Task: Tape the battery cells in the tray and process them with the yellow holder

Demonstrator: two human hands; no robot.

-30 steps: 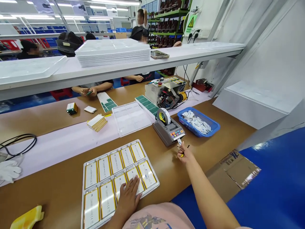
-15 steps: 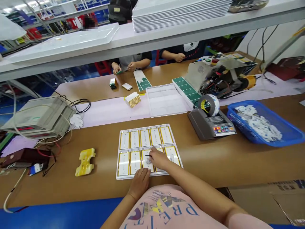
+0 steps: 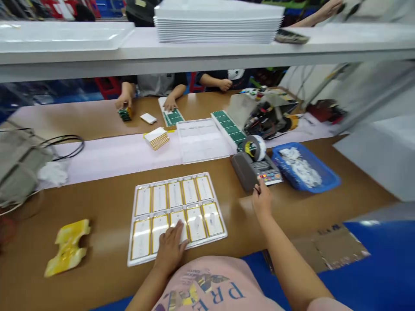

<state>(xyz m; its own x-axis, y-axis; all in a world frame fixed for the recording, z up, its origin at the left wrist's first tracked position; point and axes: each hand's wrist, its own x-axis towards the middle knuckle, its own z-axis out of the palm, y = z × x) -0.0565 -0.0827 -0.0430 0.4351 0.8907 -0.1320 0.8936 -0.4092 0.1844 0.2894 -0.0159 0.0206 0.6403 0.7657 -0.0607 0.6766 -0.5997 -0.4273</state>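
My left hand [image 3: 170, 247] lies with fingers stretched over the near edge of a white plastic tray [image 3: 131, 255], touching a flat pouch battery [image 3: 177, 217] in its front row. Several such white batteries with yellow edges fill the tray's two rows. Small pale pieces lie on the two front-row batteries at the right. My right hand [image 3: 262, 201] is closed at the front of a grey tape dispenser [image 3: 242, 172], its fingers around a thin dark tool [image 3: 257, 188] whose kind is too blurred to tell. A tape roll [image 3: 259, 148] sits on the dispenser.
Right of the dispenser stands a blue basket [image 3: 330, 178] of white scraps. A yellow holder [image 3: 69, 246] lies at left. Beyond are stacked batteries [image 3: 157, 138], an empty tray [image 3: 204, 140] and green boards [image 3: 228, 126]. A shelf [image 3: 207, 64] crosses above; co-workers' hands [image 3: 125, 101] work behind.
My right hand has left the tray and moved right to the tape dispenser. My left hand has slid onto a front-row battery. The view has turned right. One co-worker's hand now grasps a small stack.
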